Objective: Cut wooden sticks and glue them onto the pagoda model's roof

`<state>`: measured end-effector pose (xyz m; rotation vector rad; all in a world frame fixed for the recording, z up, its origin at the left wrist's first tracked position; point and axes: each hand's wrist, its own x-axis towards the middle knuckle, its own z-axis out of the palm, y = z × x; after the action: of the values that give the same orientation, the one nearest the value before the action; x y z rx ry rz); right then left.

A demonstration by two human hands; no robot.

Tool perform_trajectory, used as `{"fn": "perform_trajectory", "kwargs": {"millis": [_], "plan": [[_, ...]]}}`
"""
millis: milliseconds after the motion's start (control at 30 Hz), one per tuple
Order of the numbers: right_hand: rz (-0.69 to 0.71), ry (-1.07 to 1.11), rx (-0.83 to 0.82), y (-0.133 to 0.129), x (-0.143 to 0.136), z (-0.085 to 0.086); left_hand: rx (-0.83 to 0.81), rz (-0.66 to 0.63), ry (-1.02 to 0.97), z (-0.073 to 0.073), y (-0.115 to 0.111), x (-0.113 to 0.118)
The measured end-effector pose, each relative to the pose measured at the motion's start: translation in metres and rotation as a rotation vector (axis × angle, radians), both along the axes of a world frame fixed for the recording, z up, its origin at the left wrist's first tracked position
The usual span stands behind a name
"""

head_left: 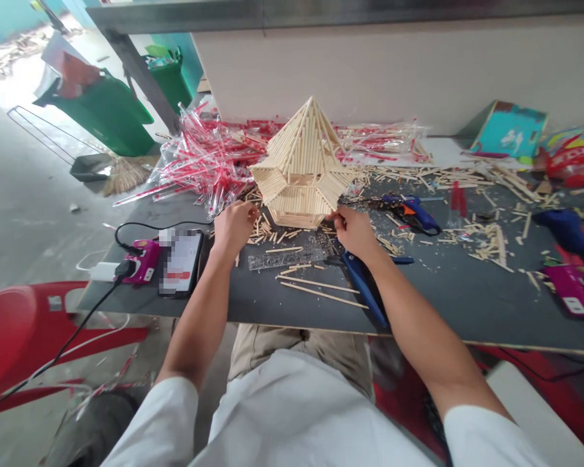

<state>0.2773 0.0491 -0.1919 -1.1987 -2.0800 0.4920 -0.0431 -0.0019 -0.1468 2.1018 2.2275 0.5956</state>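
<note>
A small pavilion-like model built of thin wooden sticks, with a pointed roof, stands upright on the dark table. Close to its lower left side is my left hand, fingers curled together; whatever they pinch is too small to make out. My right hand is closed at the model's lower right edge, where its fingertips appear to grip the base. Just below lie a clear ruler, a few long loose sticks and blue-handled cutters, partly under my right forearm.
Plastic-wrapped stick bundles pile up behind the model. A blue glue gun lies to the right among scattered stick pieces. A phone and a purple power adapter with cables sit at left. A red stool stands beside the table.
</note>
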Motion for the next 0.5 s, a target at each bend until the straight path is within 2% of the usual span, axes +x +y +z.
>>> {"fn": "perform_trajectory", "kwargs": {"millis": [100, 167, 267, 400, 500], "plan": [[-0.047, 0.102, -0.002, 0.0, -0.001, 0.001, 0.112, 0.13, -0.076, 0.0, 0.001, -0.014], [-0.081, 0.174, 0.0, 0.001, -0.001, 0.002, 0.158, 0.172, -0.132, -0.001, 0.003, -0.02], [-0.136, 0.281, 0.004, 0.004, 0.002, 0.001, 0.281, 0.14, -0.264, -0.005, 0.008, -0.018], [-0.155, 0.413, -0.025, 0.008, 0.005, 0.0, 0.549, 0.04, -0.687, -0.008, 0.016, -0.008], [-0.138, 0.488, -0.052, 0.01, 0.008, -0.001, 0.639, 0.023, -0.947, -0.01, 0.021, -0.006]]}}
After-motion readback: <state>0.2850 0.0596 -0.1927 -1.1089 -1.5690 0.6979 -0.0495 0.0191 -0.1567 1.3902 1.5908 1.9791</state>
